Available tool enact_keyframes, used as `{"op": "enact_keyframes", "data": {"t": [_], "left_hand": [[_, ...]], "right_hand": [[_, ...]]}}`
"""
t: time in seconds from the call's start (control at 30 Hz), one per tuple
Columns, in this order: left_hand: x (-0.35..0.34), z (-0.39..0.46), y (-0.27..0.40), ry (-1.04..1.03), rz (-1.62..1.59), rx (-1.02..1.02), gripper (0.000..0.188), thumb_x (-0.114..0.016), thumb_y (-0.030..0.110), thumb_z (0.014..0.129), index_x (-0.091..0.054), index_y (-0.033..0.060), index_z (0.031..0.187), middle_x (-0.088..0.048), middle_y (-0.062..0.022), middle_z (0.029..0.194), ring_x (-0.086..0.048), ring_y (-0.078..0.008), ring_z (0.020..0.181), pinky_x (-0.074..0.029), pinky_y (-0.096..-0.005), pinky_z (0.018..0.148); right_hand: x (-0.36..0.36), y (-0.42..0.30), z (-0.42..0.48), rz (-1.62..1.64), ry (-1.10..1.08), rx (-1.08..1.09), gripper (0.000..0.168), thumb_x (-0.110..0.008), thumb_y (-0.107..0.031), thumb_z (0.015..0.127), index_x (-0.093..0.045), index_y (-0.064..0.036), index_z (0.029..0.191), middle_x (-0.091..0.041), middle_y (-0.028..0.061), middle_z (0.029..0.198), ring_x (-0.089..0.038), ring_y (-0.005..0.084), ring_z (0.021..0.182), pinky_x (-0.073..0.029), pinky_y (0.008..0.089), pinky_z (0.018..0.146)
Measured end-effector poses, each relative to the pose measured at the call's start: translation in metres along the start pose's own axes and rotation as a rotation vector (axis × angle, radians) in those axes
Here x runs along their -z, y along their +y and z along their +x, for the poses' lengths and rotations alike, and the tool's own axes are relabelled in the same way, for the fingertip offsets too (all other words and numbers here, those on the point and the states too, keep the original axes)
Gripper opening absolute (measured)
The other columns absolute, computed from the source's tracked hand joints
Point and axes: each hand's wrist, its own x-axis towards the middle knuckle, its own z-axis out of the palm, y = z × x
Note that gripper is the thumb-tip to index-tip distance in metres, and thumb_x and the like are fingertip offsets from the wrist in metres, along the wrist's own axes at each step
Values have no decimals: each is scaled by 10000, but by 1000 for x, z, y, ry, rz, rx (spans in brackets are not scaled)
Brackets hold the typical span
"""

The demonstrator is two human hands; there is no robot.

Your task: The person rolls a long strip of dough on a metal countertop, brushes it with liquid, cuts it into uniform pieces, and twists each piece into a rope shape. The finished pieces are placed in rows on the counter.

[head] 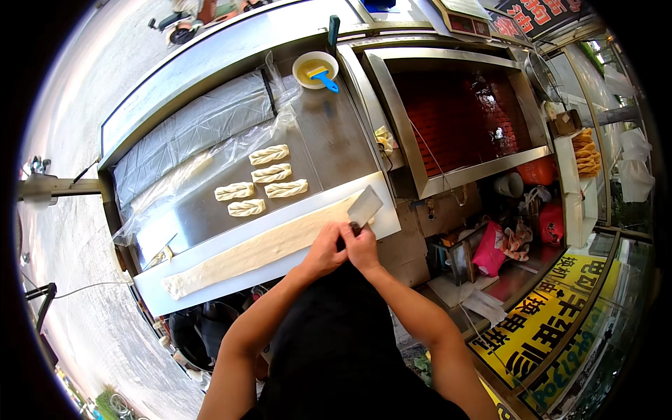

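A long flat strip of dough point(252, 252) lies along a white cutting board point(157, 302). Over its right end is the metal blade of a dough cutter point(366, 205), tilted up to the right. My right hand point(362, 247) is closed around the cutter's dark handle. Close against it, my left hand point(326, 245) has its fingers bent at the handle; whether it also grips the handle is unclear. Beyond the board, several twisted dough pieces point(271, 173) rest on the steel worktop point(336, 142). A white bowl point(298, 74) of yellowish liquid holds a brush with a blue handle point(326, 81).
To the right stands a steel fryer point(430, 184) with dark reddish oil point(457, 115). Clear plastic sheet point(252, 131) and a grey cover point(194, 126) lie at the worktop's back left. Fried dough sticks point(586, 152) stand in a rack at far right.
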Motion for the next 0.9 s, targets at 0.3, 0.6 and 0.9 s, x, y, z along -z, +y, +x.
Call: {"op": "enact_keyframes", "data": {"t": [0.3, 0.6, 0.9], "left_hand": [[6, 9, -40, -73, 736, 184, 1062, -822, 419, 632, -285, 21, 1458, -321, -158, 1481, -272, -329, 1390, -202, -559, 1131], [9, 7, -49, -63, 766, 241, 1072, -812, 431, 627, -287, 22, 1467, -333, -127, 1488, -279, -272, 1398, -202, -530, 1136], [4, 10, -44, -92, 788, 255, 1076, -820, 432, 622, -292, 23, 1465, -337, -114, 1487, -295, -265, 1389, -214, -520, 1132]], "right_hand": [[82, 26, 49, -817, 38, -13, 309, -593, -200, 775, -640, 26, 980, -677, 242, 864, -644, 433, 820, -514, 480, 756], [37, 38, 41, -848, 56, 169, 190, -582, -188, 841, -616, -7, 886, -656, 219, 761, -635, 430, 726, -510, 499, 674], [19, 53, 8, -771, 67, 160, 144, -580, -157, 834, -553, -20, 801, -641, 207, 698, -626, 422, 673, -505, 502, 633]]}}
